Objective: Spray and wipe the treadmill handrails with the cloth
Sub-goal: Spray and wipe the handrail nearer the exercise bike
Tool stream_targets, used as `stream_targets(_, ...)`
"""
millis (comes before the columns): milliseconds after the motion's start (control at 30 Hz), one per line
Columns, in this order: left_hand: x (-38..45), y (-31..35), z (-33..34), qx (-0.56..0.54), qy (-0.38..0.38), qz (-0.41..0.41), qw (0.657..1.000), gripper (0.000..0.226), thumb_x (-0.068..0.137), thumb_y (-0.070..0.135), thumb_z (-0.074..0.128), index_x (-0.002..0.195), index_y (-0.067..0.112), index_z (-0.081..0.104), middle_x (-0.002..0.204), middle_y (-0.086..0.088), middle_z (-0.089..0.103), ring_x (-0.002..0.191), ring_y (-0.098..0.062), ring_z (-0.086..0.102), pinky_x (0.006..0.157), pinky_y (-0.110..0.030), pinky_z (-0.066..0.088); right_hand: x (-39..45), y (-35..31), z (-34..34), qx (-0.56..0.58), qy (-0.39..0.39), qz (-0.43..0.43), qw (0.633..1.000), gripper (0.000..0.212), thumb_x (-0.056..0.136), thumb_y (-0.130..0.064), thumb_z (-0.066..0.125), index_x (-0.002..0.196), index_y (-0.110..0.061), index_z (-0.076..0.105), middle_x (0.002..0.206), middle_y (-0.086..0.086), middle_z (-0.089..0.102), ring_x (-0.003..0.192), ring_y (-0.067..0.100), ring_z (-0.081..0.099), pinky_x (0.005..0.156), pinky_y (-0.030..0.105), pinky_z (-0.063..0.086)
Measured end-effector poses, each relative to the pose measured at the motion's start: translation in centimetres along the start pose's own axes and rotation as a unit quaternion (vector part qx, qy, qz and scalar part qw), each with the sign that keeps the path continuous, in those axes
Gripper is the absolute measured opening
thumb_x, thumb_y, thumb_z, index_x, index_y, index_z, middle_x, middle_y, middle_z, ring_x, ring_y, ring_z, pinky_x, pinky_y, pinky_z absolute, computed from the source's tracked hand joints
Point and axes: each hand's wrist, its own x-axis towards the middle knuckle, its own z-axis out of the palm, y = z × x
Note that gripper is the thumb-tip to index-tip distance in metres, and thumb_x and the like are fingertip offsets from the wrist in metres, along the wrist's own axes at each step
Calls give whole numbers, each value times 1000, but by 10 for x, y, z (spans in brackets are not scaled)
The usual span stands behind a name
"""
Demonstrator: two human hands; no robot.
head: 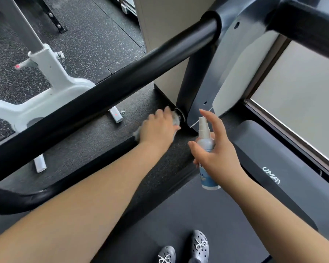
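A thick black handrail (110, 86) runs diagonally from lower left to the treadmill's upright at upper right. My left hand (159, 128) reaches under it, low down, closed on a grey cloth (176, 120) pressed against the foot of the black upright post (194, 78). To the right, my right hand (215, 149) holds a small spray bottle (206, 149) upright, white nozzle on top, blue-and-white label below, forefinger raised above the nozzle. A second black bar (308, 27) crosses the top right.
I stand on the dark treadmill belt (188, 215), my grey clogs (199, 243) at the bottom. The motor cover (270, 168) lies to the right, a window (302, 95) beyond it. A white machine frame (51, 76) stands on the speckled floor at left.
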Motion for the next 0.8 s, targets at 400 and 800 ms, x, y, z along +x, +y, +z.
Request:
stream_targets(400, -56, -50, 5, 79, 24, 44, 996, 76, 93, 41, 49, 149, 12, 6, 121, -13, 46, 98, -29, 53, 71, -38, 46, -31, -6, 46, 20, -3, 26, 999, 66, 88, -10, 67, 134, -49, 40, 82, 10, 60, 57, 27, 63, 56, 26, 58)
stream_targets(800, -180, -171, -2, 146, -17, 29, 989, 82, 91, 43, 51, 149, 8, 3, 116, -12, 50, 82, -26, 54, 66, -35, 47, -59, -35, 100, 12, -19, -9, 1000, 67, 87, -11, 66, 129, -55, 39, 84, -3, 63, 61, 31, 64, 67, 41, 61)
